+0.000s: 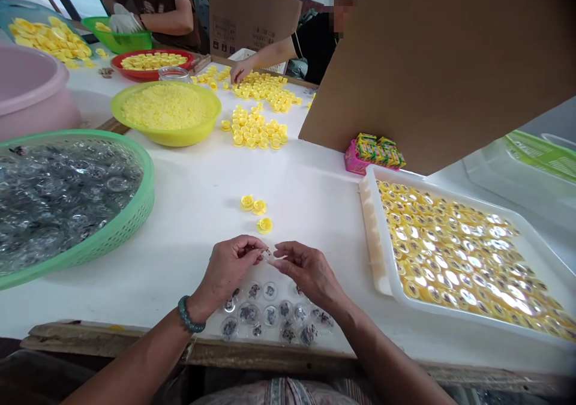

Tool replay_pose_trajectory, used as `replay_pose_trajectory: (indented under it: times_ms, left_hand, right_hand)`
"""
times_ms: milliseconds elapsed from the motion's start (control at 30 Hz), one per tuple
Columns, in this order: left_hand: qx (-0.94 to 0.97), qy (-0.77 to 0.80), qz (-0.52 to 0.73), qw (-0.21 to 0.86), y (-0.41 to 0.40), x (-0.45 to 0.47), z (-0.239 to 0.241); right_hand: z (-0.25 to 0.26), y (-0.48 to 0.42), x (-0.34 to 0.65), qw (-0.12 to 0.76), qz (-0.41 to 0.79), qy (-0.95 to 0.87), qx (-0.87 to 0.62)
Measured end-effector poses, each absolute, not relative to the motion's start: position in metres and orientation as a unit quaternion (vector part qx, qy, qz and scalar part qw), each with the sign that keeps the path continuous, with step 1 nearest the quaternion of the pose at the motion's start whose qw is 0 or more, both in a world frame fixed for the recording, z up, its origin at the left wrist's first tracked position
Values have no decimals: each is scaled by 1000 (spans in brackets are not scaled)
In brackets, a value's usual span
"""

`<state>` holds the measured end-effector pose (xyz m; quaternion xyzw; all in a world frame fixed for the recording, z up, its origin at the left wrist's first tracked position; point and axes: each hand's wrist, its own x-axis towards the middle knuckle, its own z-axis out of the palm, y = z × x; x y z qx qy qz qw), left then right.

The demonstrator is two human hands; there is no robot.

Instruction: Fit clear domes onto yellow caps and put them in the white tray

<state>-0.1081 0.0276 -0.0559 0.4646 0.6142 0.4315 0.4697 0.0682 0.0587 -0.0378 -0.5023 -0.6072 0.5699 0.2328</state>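
Observation:
My left hand (228, 267) and my right hand (306, 270) meet above the white table (189, 213), their fingertips pinching a small clear plastic capsule (269, 256) that is mostly hidden. Just below my wrists lie several clear capsules (270, 315) with dark contents. Three yellow plastic caps (254, 208) sit a little beyond my fingertips, apart from my hands. To my right, a white tray (387, 285) holds rows of yellow caps with clear tops. A green bead bracelet (189, 315) circles my left wrist.
A green basket (90, 249) of clear capsules stands at the left, beyond it a pink basin (31, 93). Ahead are a yellow-green bowl (166, 138) of yellow pieces and loose yellow caps (254, 128). A cardboard sheet (427, 63) stands upright. Co-workers' hands (240, 72) work across the table.

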Motion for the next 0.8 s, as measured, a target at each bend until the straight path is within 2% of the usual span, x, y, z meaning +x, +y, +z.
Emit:
replay_pose_trajectory:
  times_ms: [200,300,400,567,667,800]
  left_hand:
    - [540,581,480,375,21,-100,-48]
    - [518,574,495,396,19,-99,-44]
    - [449,558,516,470,17,-99,-40]
    - [425,528,499,540,17,-106,-32]
    - [469,524,474,530,17,-109,-27]
    - [483,528,477,510,18,-106,-24]
  right_hand:
    - [-31,55,52,281,683,-522,-426]
    - [-31,54,52,299,684,-515,-422]
    - [-33,53,55,311,680,-505,-431]
    - [-29,55,59,309,606,-583,-445]
    - [-23,57,60,284,534,-667,-435]
    - [-18,58,61,276,511,-696,-423]
